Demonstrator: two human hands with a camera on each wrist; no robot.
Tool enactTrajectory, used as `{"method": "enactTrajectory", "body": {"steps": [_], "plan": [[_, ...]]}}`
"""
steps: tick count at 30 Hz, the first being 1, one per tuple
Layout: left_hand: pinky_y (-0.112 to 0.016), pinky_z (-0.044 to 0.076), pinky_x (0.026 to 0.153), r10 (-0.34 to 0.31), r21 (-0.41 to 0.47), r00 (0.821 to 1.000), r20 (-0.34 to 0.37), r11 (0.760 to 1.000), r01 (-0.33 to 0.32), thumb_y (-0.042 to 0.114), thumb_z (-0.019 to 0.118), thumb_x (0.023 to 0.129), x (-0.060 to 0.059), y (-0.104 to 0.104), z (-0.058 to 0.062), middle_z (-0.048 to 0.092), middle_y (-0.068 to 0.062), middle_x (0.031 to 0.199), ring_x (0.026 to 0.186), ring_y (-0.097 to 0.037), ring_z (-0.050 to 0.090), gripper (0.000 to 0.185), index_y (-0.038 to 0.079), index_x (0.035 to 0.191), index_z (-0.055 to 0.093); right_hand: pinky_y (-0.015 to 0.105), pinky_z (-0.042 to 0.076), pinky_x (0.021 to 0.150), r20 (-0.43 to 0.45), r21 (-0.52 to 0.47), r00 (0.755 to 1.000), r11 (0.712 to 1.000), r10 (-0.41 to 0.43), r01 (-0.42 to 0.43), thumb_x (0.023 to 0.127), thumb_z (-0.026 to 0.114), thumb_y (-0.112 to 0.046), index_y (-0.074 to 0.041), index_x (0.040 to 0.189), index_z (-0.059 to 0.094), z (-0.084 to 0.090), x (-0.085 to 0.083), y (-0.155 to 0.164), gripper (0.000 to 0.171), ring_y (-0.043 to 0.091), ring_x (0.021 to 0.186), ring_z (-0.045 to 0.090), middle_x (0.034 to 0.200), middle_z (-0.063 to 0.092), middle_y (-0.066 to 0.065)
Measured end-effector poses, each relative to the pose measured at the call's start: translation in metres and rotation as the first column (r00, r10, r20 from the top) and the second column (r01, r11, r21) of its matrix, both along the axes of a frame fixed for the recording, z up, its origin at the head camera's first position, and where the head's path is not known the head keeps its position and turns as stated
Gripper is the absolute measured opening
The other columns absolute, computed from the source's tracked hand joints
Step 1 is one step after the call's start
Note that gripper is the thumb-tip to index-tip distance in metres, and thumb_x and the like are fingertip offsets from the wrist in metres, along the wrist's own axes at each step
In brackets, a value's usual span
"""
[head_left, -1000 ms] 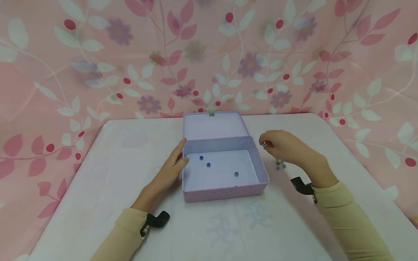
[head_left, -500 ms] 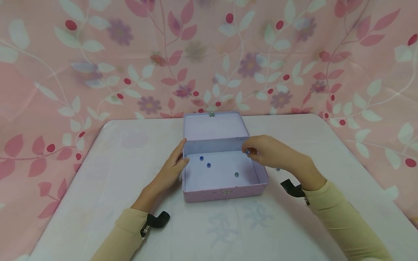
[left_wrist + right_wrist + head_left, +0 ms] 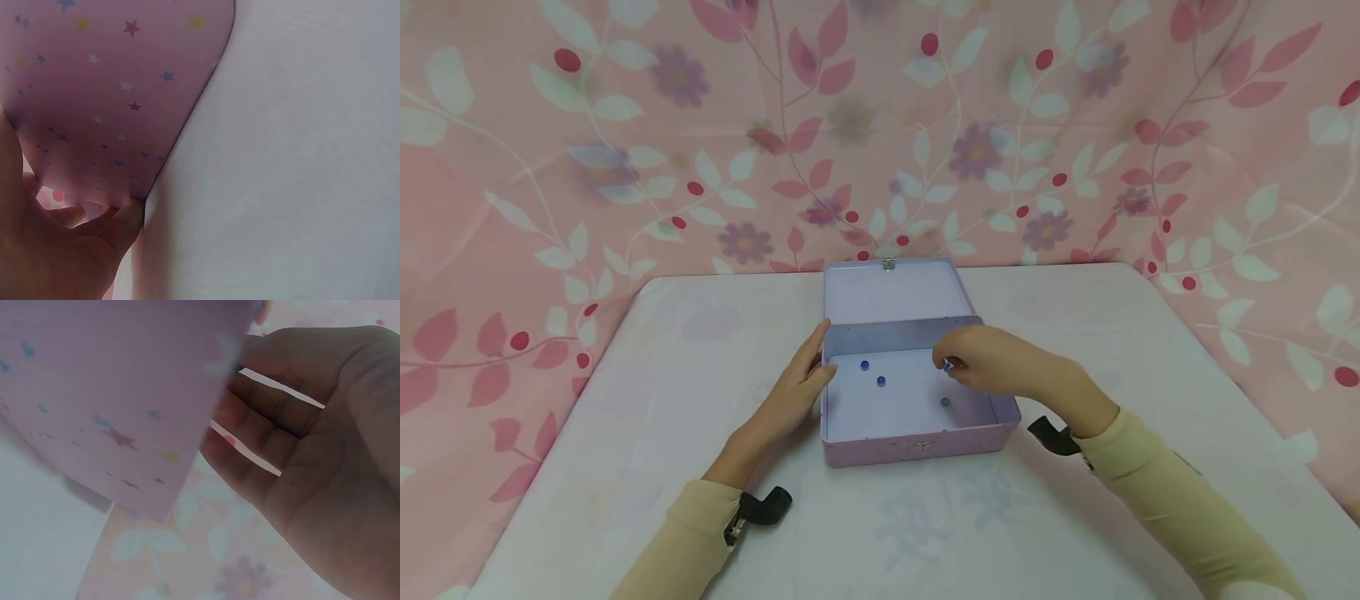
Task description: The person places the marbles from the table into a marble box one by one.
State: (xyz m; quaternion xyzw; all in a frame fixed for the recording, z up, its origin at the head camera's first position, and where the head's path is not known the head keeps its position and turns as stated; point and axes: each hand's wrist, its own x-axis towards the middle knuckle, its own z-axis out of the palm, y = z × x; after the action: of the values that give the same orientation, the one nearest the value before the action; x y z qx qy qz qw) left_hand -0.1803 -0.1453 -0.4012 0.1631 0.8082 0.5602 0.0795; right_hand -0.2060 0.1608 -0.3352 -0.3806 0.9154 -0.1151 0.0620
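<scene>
An open pink tin box (image 3: pixel 917 443) stands mid-table, its lid (image 3: pixel 891 293) laid back. On its white floor lie two blue marbles (image 3: pixel 864 364) (image 3: pixel 881 381) and a teal marble (image 3: pixel 945 401). My right hand (image 3: pixel 946 362) hovers over the box's right half and pinches a small marble (image 3: pixel 950 365) at its fingertips. My left hand (image 3: pixel 818 360) rests with straight fingers against the box's left wall, thumb at the rim. In the left wrist view the fingers (image 3: pixel 119 219) touch the starred wall (image 3: pixel 94 94). In the right wrist view my curled right hand (image 3: pixel 269 437) sits beside the starred wall (image 3: pixel 106 394).
The box sits on a white table (image 3: pixel 925 525) with rounded far corners. A pink floral curtain (image 3: pixel 625 125) hangs behind and around the table. Black camera straps (image 3: pixel 760 507) (image 3: pixel 1052 435) sit on both wrists of the beige sleeves.
My right hand has moved left from beside the box to above its inside, carrying the pinched marble. The left hand and the box have stayed put.
</scene>
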Motion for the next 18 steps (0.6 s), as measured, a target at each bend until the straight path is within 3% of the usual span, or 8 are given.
{"method": "enactTrajectory", "body": {"steps": [7, 14, 18], "plan": [[-0.051, 0.018, 0.125, 0.004, -0.011, 1.000, -0.006, 1.000, -0.004, 0.017, 0.041, 0.103, 0.001, 0.000, 0.001, 0.002, -0.002, 0.169, 0.155, -0.032, 0.014, 0.068, 0.018, 0.161, 0.005, 0.026, 0.050, 0.072, 0.013, 0.028, 0.999, 0.998, 0.049, -0.049, 0.088, 0.065, 0.000, -0.009, 0.097, 0.072, -0.011, -0.006, -0.004, 0.015, 0.010, 0.077, 0.054, 0.088, 0.068, -0.002], [-0.051, 0.018, 0.125, 0.002, -0.007, 1.000, -0.006, 1.000, -0.002, 0.018, 0.041, 0.104, 0.001, 0.001, 0.001, 0.003, -0.001, 0.169, 0.155, -0.032, 0.013, 0.068, 0.017, 0.161, 0.005, 0.026, 0.049, 0.070, 0.037, 0.087, 0.999, 0.996, 0.030, -0.033, 0.089, 0.064, 0.001, -0.010, 0.096, 0.073, -0.021, -0.008, -0.007, 0.016, 0.011, 0.076, 0.055, 0.088, 0.068, -0.003], [-0.051, 0.017, 0.125, 0.002, 0.000, 1.000, -0.006, 1.000, -0.002, 0.017, 0.042, 0.104, -0.005, -0.001, -0.009, 0.002, 0.000, 0.169, 0.155, -0.032, 0.013, 0.069, 0.019, 0.161, 0.004, 0.028, 0.049, 0.069, 0.036, 0.122, 0.999, 0.992, 0.012, -0.016, 0.088, 0.062, 0.004, -0.010, 0.094, 0.072, -0.027, -0.008, -0.006, 0.018, 0.012, 0.076, 0.055, 0.091, 0.070, 0.001]]}}
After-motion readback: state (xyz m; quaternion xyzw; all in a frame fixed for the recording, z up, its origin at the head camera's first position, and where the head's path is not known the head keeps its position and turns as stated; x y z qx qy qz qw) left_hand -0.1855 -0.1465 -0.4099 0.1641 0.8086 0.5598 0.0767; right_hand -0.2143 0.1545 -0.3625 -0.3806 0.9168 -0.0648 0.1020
